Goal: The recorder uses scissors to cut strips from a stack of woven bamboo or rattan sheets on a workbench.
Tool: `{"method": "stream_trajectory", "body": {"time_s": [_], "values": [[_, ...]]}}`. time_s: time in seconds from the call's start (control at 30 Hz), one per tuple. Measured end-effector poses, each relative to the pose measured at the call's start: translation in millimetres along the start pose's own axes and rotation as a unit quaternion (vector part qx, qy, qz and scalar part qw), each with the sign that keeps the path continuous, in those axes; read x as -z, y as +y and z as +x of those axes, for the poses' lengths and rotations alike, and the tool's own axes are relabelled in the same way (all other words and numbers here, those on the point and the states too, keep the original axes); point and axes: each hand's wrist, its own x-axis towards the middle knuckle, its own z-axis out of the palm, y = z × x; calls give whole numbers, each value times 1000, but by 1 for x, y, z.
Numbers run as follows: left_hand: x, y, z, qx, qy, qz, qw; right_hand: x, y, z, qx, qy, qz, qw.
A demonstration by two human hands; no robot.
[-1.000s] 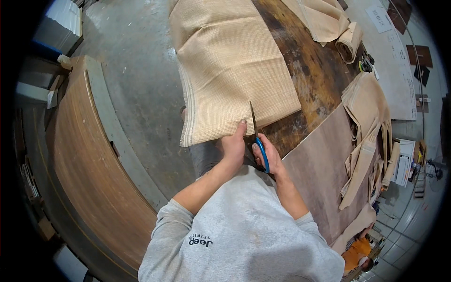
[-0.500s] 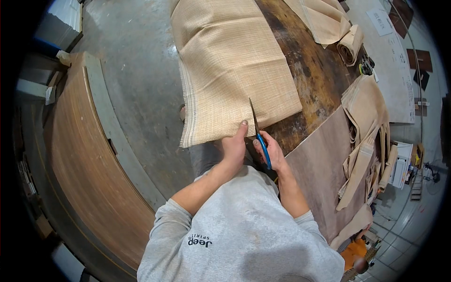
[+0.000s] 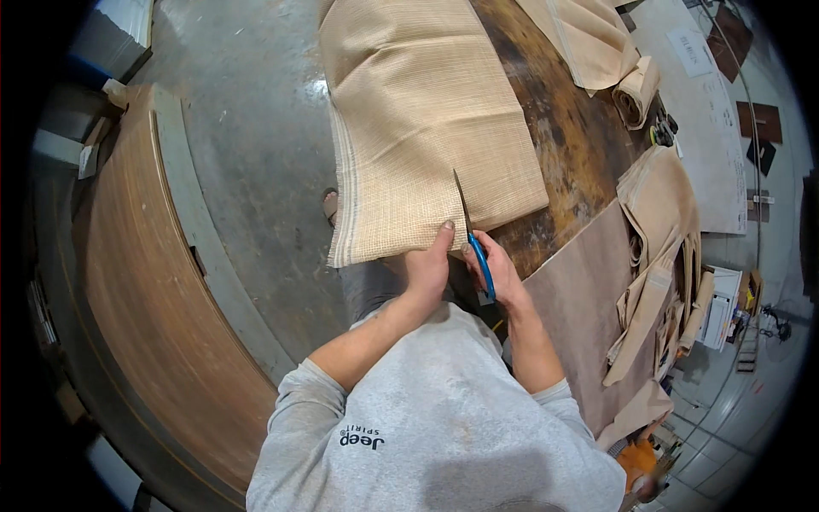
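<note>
A wide length of tan woven fabric (image 3: pixel 426 111) lies over the table's edge, its near end lifted toward me. My left hand (image 3: pixel 426 271) pinches that near edge, thumb on top and fingers hidden beneath. Just right of the thumb, my right hand (image 3: pixel 502 273) is closed around the blue handles of a pair of scissors (image 3: pixel 479 256). Their dark upper blade lies over the cloth, pointing away from me, while the lower blade is hidden under it. A frayed, pale striped border (image 3: pixel 343 188) runs down the fabric's left side.
The worn brown table (image 3: pixel 563 128) holds a fabric roll (image 3: pixel 636 94), folded cloth (image 3: pixel 580 38) and draped strips (image 3: pixel 661 222) on the right. Another pair of scissors (image 3: pixel 663 132) lies by the roll. A long wooden panel (image 3: pixel 162 282) stands left across the concrete floor (image 3: pixel 247 154).
The scissors and my right hand have shifted very slightly, with the blade still at the cloth. My left hand keeps its pinch. The view has moved a little.
</note>
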Motion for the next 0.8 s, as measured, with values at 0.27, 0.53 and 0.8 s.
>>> {"method": "stream_trajectory", "body": {"time_s": [0.27,0.53,0.8], "values": [[-1,4,-6,-16,25,18,999,6,0,6,-78,-24,37,996],[4,-5,-1,6,11,5,1000,6,-22,11,-98,-64,66,991],[3,-9,2,-7,17,-28,999,3,-20,14,-88,-45,55,994]]}}
